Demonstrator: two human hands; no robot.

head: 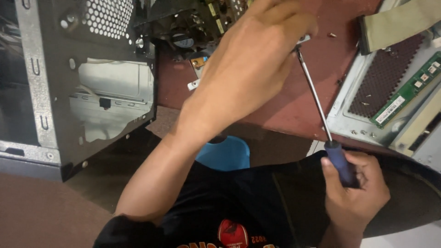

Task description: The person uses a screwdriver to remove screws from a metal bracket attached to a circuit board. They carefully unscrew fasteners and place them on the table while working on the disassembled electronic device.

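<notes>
My right hand (353, 188) grips the blue handle of a long screwdriver (314, 96) near my lap; its thin shaft runs up and left across the reddish table (321, 59). My left hand (252, 59) reaches forward over the table and pinches a small metal part (303, 40) where the screwdriver tip meets it. The part is mostly hidden under my fingers. Beyond my left hand lies an opened power supply with a small fan (183, 41) and circuit parts.
A black computer case (82, 92) with a perforated panel stands at the left. At the right lies a metal tray (358, 124) with a green memory stick (406, 92) on it. A loose screw (331, 35) rests on the table. A blue stool (227, 154) shows below.
</notes>
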